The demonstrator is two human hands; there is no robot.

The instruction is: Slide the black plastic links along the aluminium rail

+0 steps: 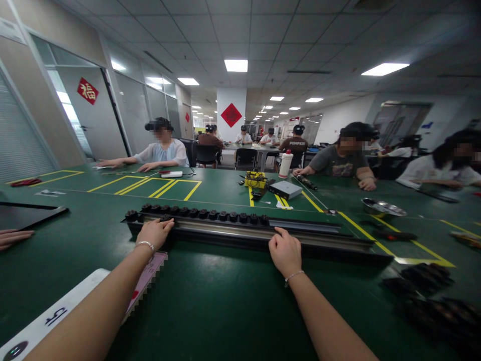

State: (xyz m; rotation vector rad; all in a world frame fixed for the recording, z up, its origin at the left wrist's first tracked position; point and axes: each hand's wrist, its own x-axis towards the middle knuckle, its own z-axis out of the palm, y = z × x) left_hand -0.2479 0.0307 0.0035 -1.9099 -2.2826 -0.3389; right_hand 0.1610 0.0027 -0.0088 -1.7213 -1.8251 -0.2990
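A long black rail with a shiny metal channel lies across the green table in front of me. Along its far side runs a row of small black round-topped parts. At the rail's left end, my left hand is closed with its fingertips at another small black part. My right hand sits farther right along the near wall of the rail, fingers curled over the edge and one finger reaching onto the channel. Its palm side is hidden.
Black parts lie piled at the right. A white device and a pink sheet lie at left. Beyond the rail are a grey box, a bottle and a metal bowl. Another person's hand is at far left.
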